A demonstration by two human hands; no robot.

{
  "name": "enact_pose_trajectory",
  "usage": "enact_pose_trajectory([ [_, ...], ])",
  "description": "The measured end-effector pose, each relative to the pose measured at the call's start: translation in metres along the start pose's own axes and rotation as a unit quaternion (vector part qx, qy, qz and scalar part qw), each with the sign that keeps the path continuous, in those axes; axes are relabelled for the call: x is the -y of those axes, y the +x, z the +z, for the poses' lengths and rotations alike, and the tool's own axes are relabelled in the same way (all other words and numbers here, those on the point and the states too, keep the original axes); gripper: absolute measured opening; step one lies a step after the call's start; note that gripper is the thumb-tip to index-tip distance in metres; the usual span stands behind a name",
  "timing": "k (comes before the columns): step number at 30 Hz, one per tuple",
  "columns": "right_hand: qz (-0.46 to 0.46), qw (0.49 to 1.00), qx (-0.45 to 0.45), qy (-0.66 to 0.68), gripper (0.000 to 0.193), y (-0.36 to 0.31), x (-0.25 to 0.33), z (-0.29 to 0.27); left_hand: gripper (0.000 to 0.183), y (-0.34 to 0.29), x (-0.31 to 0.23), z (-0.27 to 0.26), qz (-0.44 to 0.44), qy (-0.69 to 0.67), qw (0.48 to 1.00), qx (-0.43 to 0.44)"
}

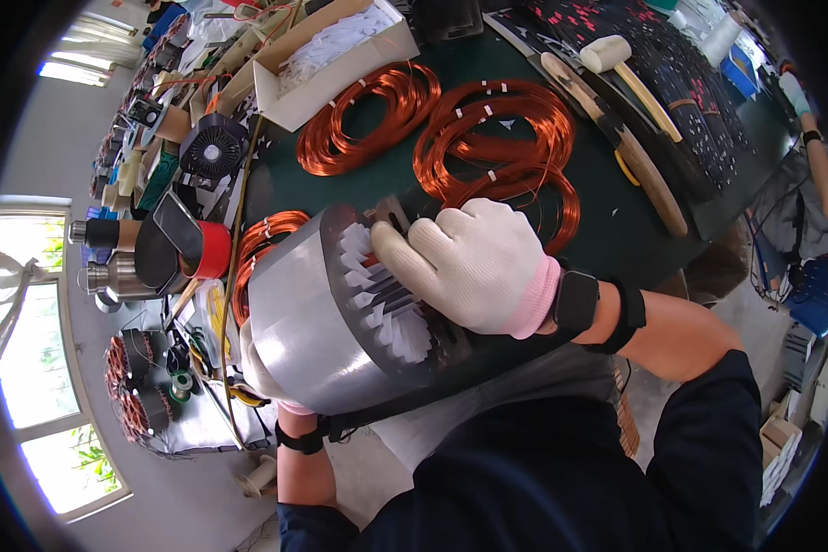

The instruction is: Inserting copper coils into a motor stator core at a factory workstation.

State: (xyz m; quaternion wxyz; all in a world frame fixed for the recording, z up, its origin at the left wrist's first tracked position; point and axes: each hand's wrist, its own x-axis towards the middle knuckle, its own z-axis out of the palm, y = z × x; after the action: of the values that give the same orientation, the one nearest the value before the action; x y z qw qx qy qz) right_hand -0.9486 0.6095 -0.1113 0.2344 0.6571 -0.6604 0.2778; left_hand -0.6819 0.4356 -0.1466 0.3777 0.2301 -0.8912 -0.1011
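Metal cylinder (299,322) and white paper strips (403,336): the smooth grey cylinder is at the near edge of the dark green tabletop (281,189), its open end facing about 3 o'clock, with the folded strips standing in a ring inside that end. The right hand (478,262), in a white knitted glove, reaches in from 3 o'clock with fingers curled, fingertips at the upper strips — whether it pinches one cannot be told. The left hand (259,366), likewise gloved, lies against the cylinder's side at 8 o'clock; its fingers are hidden, so its grip cannot be told. Outward from the cylinder, a small copper coil (269,230) sits just beside it at 11 o'clock, the large copper coil (492,133) near 1 o'clock, and an open carton (285,101) at 12 o'clock. Farther off, between 1 and 2 o'clock, lies a white-headed mallet (607,55).
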Motion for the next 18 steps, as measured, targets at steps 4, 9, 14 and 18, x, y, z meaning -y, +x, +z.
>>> enact_pose_trajectory([
  [4,0.027,0.998,0.043,-0.026,0.035,-0.001,0.002,-0.001,0.031,0.0,-0.004,0.009,-0.057,-0.077,0.995,0.031],
  [9,0.033,0.997,0.06,0.02,0.033,0.008,-0.001,-0.007,0.027,0.022,-0.023,0.001,-0.159,-0.186,0.968,0.065],
  [14,0.081,0.99,0.029,0.109,0.03,0.018,0.008,-0.006,0.036,0.053,-0.033,-0.004,-0.225,-0.48,0.844,0.085],
  [18,0.136,0.967,0.021,0.216,0.035,0.004,0.017,0.01,0.043,0.033,-0.015,0.007,-0.168,-0.509,0.839,0.094],
])
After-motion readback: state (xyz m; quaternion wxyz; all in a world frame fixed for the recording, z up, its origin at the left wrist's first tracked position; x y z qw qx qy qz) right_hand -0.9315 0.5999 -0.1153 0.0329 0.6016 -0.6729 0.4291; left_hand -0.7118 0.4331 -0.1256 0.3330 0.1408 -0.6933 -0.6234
